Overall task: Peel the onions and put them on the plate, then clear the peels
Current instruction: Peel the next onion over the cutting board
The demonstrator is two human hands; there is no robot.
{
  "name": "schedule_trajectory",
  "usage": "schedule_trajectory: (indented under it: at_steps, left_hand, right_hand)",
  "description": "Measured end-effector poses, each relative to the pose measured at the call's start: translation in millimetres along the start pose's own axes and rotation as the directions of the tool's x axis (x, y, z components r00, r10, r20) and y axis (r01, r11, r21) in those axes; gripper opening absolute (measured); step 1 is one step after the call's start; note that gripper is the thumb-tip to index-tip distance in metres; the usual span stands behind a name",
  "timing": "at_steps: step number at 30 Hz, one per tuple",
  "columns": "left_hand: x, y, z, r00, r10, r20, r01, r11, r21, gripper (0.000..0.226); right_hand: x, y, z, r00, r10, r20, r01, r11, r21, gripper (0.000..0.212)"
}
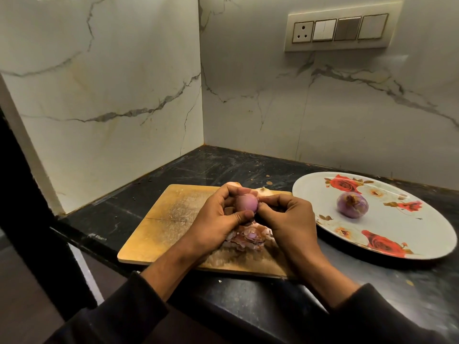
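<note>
L hand & R hand both grip onion over board; peeled onion on plate.

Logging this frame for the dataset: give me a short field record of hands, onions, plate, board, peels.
left hand: holds the onion in hand, fingers curled round it
right hand: pinches at the same onion's right side, as if pulling skin
onion on plate: one peeled onion, near the plate's middle
plate: floral, on the black counter, right of the board
cutting board: wooden, under both hands
peels: heap on the board below the hands
task stage: second onion in progress; peels not yet cleared
</note>
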State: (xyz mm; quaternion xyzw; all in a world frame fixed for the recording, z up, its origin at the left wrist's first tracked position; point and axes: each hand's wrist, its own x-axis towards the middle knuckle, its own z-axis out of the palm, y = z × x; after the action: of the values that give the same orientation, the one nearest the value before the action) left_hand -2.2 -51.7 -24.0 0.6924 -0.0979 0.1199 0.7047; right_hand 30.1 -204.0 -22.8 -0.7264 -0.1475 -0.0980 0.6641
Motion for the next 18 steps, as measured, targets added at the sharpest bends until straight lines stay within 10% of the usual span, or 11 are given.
schedule_trajectory:
  at_steps: [18]
  left_hand:
    - [0.5, 0.9, -1.4, 0.993, -0.108, -0.051, 0.092, 0.965, -0.246, 0.032]
  right_hand:
    - [5.6, 6.6, -6.9, 0.997, -0.052, -0.056, 0.034, 0.957, -0.288, 0.015]
